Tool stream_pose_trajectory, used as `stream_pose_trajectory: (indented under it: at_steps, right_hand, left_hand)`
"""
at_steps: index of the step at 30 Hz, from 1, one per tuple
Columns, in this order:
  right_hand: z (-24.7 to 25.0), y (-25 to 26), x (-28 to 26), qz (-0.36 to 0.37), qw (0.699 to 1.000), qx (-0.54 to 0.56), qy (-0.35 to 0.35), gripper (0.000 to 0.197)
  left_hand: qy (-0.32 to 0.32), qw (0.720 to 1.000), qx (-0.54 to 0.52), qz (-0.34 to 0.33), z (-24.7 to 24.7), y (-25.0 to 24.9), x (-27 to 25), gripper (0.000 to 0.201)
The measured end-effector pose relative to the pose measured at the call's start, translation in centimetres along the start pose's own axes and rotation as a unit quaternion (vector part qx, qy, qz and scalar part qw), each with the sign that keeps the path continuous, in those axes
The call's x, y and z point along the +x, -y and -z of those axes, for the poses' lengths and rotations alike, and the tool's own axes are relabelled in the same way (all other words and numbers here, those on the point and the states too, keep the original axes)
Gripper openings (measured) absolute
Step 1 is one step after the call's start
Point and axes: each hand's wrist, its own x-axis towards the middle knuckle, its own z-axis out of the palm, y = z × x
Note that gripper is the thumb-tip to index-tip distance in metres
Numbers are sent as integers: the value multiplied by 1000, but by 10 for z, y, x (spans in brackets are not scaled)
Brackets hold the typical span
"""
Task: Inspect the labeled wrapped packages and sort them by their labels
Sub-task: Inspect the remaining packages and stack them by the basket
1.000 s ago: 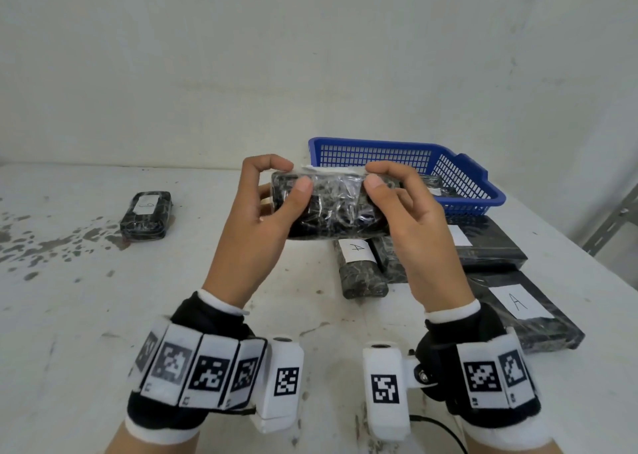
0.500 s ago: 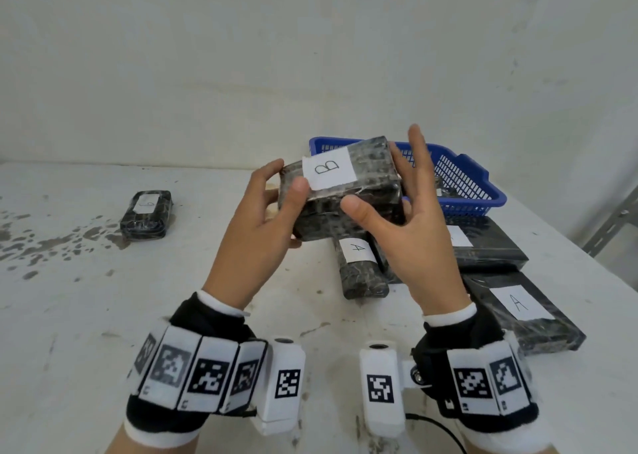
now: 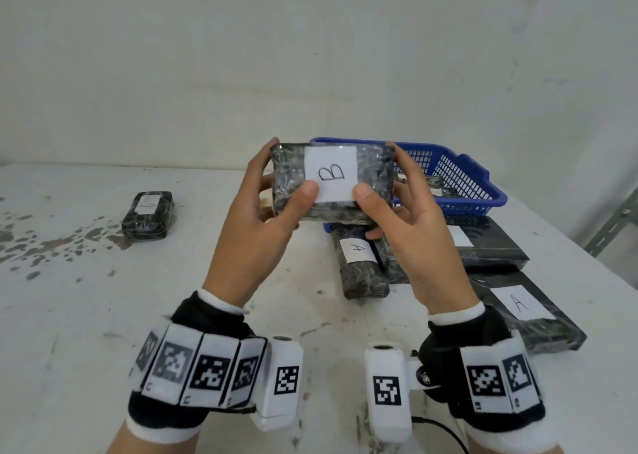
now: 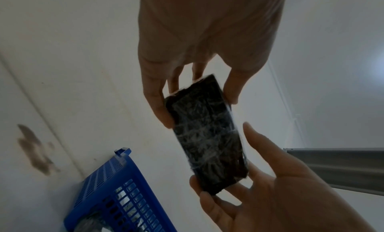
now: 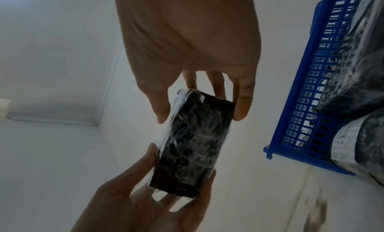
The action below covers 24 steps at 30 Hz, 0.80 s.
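A person holds a dark, plastic-wrapped package (image 3: 331, 182) up in the air above a white counter (image 3: 86, 315), both hands clamped on it. The left hand (image 3: 255, 226) grips the package's left end, thumb pressed on the front face and fingers curled behind; the right hand (image 3: 411, 226) grips the right end the same way. A white label (image 3: 330, 174) on the face turned to the head camera bears a handwritten letter B, lying on its side. Both thumb tips touch the label's lower corners.

Behind the held package, a blue basket (image 3: 462, 181) sits on the counter near the wall, with more wrapped bundles visible inside it. Just in front of the basket lies a narrow wrapped package with an A label (image 3: 359, 263), and to its right two flat dark packages: one with a partly hidden label (image 3: 490, 246) and a nearer one marked A (image 3: 524, 312). Well apart from these, on the counter's left side, a single small wrapped package (image 3: 147, 214) lies flat; its label cannot be read. Dark stains (image 3: 41, 243) mark the counter near it.

Both wrists wear black bands carrying square-patterned markers and white camera units (image 3: 281, 381).
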Motion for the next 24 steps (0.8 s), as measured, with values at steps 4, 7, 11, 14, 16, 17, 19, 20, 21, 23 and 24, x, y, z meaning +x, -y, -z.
stream_pose_trajectory:
  at_steps: [4, 7, 11, 14, 16, 17, 19, 20, 21, 23, 24]
  right_hand:
    - [-3, 2, -1, -9, 999, 32, -20, 76]
    - [-4, 0, 0, -17, 999, 41, -31, 70]
    - [-3, 0, 0, -12, 999, 43, -13, 60]
    - [1, 1, 1, -15, 999, 39, -8, 54]
    - [1, 2, 1, -31, 999, 37, -7, 53]
    - [2, 2, 1, -40, 999, 36, -6, 51]
    - [3, 4, 1, -58, 997, 45, -3, 43]
    - [3, 4, 1, -65, 996, 53, -2, 37]
    - [4, 5, 0, -70, 996, 58, -3, 32]
    - [4, 5, -1, -70, 996, 57, -8, 23]
    - [3, 5, -1, -69, 996, 53, -12, 23]
  left_hand:
    - [4, 1000, -8, -8, -3, -1, -2, 68]
    - [5, 1000, -22, -11, -3, -1, -2, 63]
    - [-1, 999, -45, -13, -2, -3, -1, 57]
    - [3, 998, -58, 0, -1, -2, -1, 52]
    - [6, 999, -51, 10, 0, -2, -1, 50]
    - [5, 999, -47, 13, 0, -2, -1, 48]
    - [0, 999, -47, 21, 0, -3, -2, 47]
    - [-3, 998, -49, 25, 0, -4, -2, 46]
    - [-5, 998, -51, 28, 0, -4, -2, 44]
    - [-8, 998, -53, 38, -1, -4, -2, 41]
    - [-9, 998, -53, 44, -1, -4, -2, 42]
